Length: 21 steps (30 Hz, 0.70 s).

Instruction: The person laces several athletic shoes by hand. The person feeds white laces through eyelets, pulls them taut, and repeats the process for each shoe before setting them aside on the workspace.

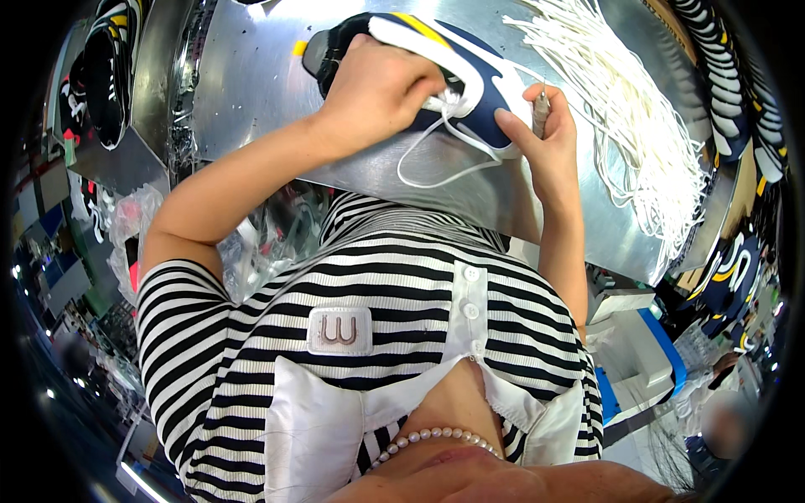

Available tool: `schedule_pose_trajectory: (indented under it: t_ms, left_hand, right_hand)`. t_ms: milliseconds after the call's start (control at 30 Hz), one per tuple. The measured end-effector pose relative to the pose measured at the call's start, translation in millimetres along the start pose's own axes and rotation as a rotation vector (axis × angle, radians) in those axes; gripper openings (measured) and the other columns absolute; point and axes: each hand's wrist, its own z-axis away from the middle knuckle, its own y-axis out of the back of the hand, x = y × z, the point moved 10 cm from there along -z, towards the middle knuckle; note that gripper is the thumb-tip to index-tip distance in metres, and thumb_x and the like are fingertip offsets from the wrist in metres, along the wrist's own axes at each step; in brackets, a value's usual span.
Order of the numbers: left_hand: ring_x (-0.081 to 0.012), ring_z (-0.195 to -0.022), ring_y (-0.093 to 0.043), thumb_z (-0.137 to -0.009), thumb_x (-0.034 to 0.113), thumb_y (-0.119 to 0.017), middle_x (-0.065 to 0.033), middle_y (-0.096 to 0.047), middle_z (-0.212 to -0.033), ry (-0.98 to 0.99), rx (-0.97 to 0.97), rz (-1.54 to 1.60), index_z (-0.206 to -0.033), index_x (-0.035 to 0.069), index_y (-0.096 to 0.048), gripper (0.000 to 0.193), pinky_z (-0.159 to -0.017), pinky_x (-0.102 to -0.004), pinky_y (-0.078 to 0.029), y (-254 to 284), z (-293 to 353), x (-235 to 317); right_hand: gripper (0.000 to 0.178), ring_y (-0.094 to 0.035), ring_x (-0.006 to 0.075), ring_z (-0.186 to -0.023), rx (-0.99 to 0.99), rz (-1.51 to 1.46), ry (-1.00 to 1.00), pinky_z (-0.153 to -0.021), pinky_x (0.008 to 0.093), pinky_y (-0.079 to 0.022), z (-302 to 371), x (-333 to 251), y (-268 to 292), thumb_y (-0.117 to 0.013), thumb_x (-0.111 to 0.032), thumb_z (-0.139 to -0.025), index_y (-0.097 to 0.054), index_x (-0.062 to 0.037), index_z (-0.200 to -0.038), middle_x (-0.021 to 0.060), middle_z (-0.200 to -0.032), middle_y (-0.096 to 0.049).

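A navy, white and yellow sports shoe (485, 107) lies on its side on the metal table, its black heel end to the left. My left hand (379, 84) is closed over the shoe's opening, its fingertips pinching a white shoelace (451, 102) where it bunches. A loop of that lace hangs over the table's near edge. At the toe end, my right hand (549, 138) is closed round a small grey-handled tool (542, 113) with a thin tip. The right thumb reaches to the shoe's side. Part of the shoe's opening is hidden under my left hand.
A large heap of white laces (625, 126) spreads across the table's right side. Stacked shoes (728, 101) line the far right, and black shoes (107, 80) stand at the left. A blue-and-white box (641, 360) sits low on the right. Clear plastic bags (138, 222) hang at the left.
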Motion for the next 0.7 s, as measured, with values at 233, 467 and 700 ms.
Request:
schedule_pose_trajectory:
  t_ms: [233,467,700]
  left_hand:
    - [-0.0209,-0.085,-0.058,-0.088,0.017,-0.068,-0.0032,-0.068,-0.086,0.007,0.000,0.284,-0.091,0.006,-0.071,0.011,-0.078,-0.0327,-0.043,-5,-11,2]
    - [-0.0253,-0.085,-0.057,-0.083,0.011,-0.068,-0.0025,-0.066,-0.086,-0.143,0.124,-0.285,-0.087,0.009,-0.067,0.004,-0.078,-0.0381,-0.038,19,-10,27]
    - [-0.0309,-0.086,-0.063,-0.088,0.019,-0.065,-0.0050,-0.071,-0.087,0.242,0.361,-1.107,-0.096,0.013,-0.072,0.012,-0.079,-0.0442,-0.048,195,75,-120]
  right_hand:
    - [0.032,-0.058,0.0073,-0.080,-0.019,-0.032,-0.091,-0.066,0.0205,-0.046,-3,14,7,-0.074,-0.008,-0.085,-0.051,-0.0065,-0.107,0.0021,-0.091,-0.060]
    - [0.032,-0.062,0.0083,-0.080,0.019,-0.141,-0.032,-0.068,0.0222,-0.050,10,17,0,-0.074,-0.008,-0.086,-0.051,-0.0064,-0.109,0.0032,-0.093,-0.063]
    - [0.029,-0.062,0.0116,-0.083,0.057,-0.365,0.037,-0.072,0.0245,-0.051,18,6,48,-0.072,-0.006,-0.086,-0.052,-0.0060,-0.108,0.0060,-0.097,-0.064]
